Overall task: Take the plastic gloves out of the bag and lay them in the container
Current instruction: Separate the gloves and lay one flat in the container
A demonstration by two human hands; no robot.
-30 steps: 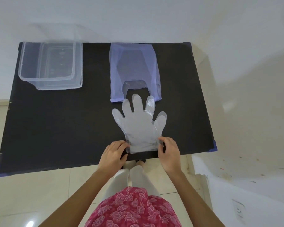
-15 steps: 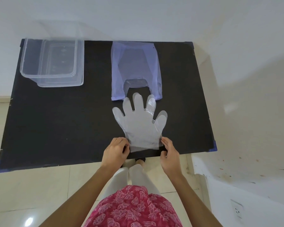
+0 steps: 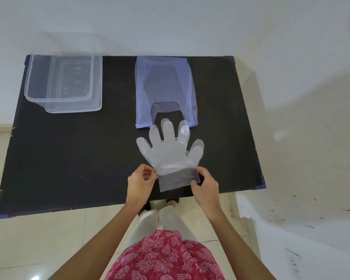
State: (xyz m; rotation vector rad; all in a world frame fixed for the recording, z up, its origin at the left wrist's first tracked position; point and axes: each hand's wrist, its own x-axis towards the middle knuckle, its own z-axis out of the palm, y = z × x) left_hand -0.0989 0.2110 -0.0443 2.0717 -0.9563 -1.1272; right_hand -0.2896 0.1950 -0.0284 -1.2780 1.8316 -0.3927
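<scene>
Clear plastic gloves lie flat on the black table, fingers pointing away from me. My left hand pinches the left corner of the cuff and my right hand pinches the right corner. The top layer's cuff is lifted and pushed toward the fingers, baring a clear layer beneath. A pale purple plastic bag lies flat just beyond the glove fingertips, with its handles toward me. The clear rectangular container stands at the table's far left corner, apart from both hands.
A white wall runs behind the table. Pale floor tiles show below the table's near edge. My legs and a pink patterned garment fill the bottom middle. Blue tape marks the table's near right corner.
Both hands have gone from pressing on the cuff corners to pinching them, and the top glove layer's cuff has risen and slid toward the fingers, uncovering the layer beneath.
</scene>
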